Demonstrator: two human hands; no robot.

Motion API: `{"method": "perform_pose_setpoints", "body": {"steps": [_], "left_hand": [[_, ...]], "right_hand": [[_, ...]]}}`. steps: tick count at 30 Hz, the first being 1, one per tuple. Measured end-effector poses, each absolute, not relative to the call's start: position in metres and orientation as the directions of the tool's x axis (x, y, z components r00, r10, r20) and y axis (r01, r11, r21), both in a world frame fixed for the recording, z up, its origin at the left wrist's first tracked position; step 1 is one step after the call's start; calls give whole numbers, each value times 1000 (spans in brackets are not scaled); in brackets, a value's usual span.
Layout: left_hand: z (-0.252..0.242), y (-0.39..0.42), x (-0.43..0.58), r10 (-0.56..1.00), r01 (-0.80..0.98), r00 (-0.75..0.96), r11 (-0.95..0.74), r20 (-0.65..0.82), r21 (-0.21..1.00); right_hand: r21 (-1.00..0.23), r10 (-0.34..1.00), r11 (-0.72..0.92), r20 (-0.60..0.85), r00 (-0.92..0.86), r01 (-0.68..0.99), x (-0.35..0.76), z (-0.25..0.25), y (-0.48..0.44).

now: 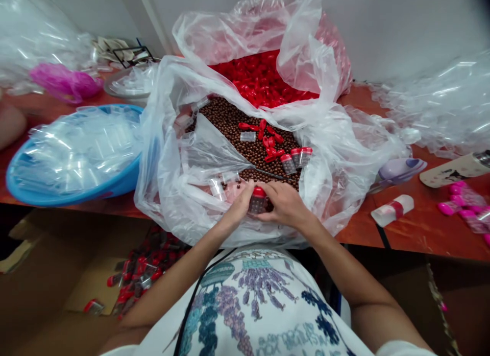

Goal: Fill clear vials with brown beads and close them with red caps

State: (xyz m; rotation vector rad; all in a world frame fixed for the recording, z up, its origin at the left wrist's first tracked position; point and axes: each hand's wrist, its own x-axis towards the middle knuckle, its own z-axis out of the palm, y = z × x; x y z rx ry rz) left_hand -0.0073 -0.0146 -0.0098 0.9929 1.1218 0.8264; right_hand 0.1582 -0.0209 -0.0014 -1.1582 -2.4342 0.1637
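Between my two hands is a small see-through jar with a red cap, dark brown balls showing through its wall. My left hand is closed on the jar's left side, its thumb up by the cap. My right hand grips the same jar from the right, with fingers at the cap. Just beyond lies a heap of brown balls in a large plastic bag. Loose red caps, an uncapped tube and several red-capped jars rest on the balls.
Behind stands a bag of red caps. To the left, a blue basin holds see-through tubes. Red-capped jars lie in a cardboard box below. On the right are a lilac scoop, a bottle and pink-capped tubes.
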Motion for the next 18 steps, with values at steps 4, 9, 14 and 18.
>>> {"method": "perform_pose_setpoints", "body": {"steps": [4, 9, 14, 18], "left_hand": [[-4, 17, -42, 989, 616, 148, -87, -6, 783], [-5, 44, -67, 957, 931, 288, -272, -35, 243], [-5, 48, -67, 939, 929, 307, -261, -152, 264], [-6, 51, -59, 958, 836, 247, -134, -147, 532]], "right_hand": [[-270, 889, 386, 363, -278, 882, 192, 4, 10], [-301, 904, 81, 424, 57, 950, 230, 9, 39], [-353, 900, 132, 434, 38, 926, 226, 5, 30], [-403, 905, 313, 403, -140, 860, 206, -10, 10]]}}
